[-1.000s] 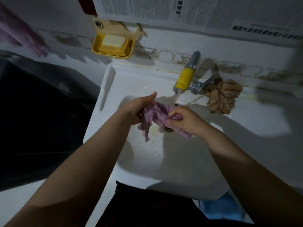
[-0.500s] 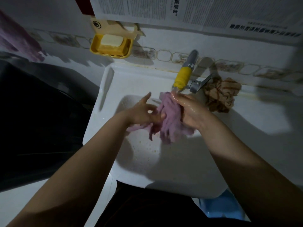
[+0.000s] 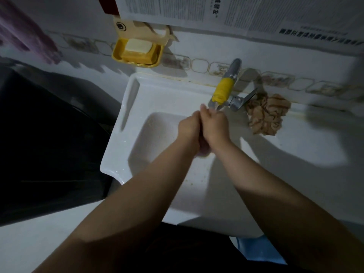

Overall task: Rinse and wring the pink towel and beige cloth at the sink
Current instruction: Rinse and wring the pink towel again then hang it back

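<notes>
So we've bunched the pink towel [image 3: 203, 149] up: half a second ago it hung loose under the tap [image 3: 222, 91], now only a bit peeks out below our fists, centre frame. Left hand [image 3: 189, 129] and right hand [image 3: 215, 127] both clench it, pressed together, so we're probably wringing. Beige cloth [image 3: 266, 115] waits untouched on the sink [image 3: 126, 115] ledge, right of the tap

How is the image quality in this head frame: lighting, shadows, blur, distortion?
Head view: dim and unevenly lit; the arms throw hard shadows across the sink; the clasped left hand and right hand look soft, hiding the towel; the wall border bows, wide-angle; the beige cloth stays legible.
</notes>
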The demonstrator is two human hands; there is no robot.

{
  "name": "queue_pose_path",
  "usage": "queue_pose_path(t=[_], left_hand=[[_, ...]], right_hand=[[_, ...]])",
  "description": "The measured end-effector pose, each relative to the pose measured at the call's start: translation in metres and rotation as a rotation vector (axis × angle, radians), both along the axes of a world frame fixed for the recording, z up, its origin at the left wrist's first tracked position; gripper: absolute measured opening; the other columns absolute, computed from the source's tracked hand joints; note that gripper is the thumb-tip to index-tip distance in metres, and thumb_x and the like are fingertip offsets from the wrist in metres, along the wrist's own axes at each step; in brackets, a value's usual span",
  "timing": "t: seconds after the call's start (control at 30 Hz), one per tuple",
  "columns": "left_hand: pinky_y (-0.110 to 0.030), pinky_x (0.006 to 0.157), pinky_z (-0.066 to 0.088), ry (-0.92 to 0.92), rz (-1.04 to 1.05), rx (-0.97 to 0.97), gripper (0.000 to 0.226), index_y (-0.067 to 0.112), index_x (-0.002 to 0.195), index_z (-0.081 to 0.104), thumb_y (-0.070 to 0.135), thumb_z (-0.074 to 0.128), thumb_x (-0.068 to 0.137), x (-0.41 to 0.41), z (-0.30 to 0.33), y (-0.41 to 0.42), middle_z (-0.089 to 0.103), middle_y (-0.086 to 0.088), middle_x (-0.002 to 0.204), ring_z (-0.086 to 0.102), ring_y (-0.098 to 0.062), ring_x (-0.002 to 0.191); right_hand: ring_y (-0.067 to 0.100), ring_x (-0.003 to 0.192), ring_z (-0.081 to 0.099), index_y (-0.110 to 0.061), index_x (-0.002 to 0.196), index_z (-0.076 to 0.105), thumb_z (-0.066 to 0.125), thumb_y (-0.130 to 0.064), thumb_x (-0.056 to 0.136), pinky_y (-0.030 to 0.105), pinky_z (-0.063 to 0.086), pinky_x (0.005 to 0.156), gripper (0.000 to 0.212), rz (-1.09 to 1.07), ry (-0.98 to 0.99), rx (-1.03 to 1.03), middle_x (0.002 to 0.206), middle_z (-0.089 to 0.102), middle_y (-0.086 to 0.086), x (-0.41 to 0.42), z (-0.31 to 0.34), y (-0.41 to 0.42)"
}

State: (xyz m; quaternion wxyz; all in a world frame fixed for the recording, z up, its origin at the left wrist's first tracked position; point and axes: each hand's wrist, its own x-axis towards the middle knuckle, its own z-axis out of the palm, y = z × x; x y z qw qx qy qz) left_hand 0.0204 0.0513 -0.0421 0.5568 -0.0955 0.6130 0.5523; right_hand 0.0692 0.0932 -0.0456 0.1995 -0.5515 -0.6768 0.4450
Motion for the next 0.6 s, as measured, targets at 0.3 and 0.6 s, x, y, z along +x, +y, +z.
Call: queue_pose_path(t=[0.3, 0.6], left_hand=[[-0.027, 0.059, 0.056, 0.179, -0.032, -0.054, 0.044, 0.009, 0.065, 0.072, 0.031, 0.047, 0.094, 0.0, -0.005, 0.004, 0.069, -0.02, 0.082, 0.067, -0.023, 0.066], [-0.034, 0.081, 0.054, 0.173, -0.751, 0.023, 0.057, 0.005, 0.103, 0.064, 0.057, 0.041, 0.094, -0.018, 0.019, -0.017, 0.067, -0.015, 0.104, 0.064, -0.025, 0.089]], right_hand=[[0.039, 0.086, 0.062, -0.007, 0.078, 0.062, 0.044, -0.03, 0.098, 0.043, 0.045, 0.072, 0.035, -0.025, -0.052, 0.062, 0.088, 0.065, 0.028, -0.005, 0.001, 0.013], [0.027, 0.076, 0.061, -0.01, 0.08, 0.064, 0.051, -0.038, 0.094, 0.027, 0.039, 0.063, 0.034, 0.055, -0.093, -0.035, 0.088, 0.069, 0.019, 0.02, -0.003, 0.027]])
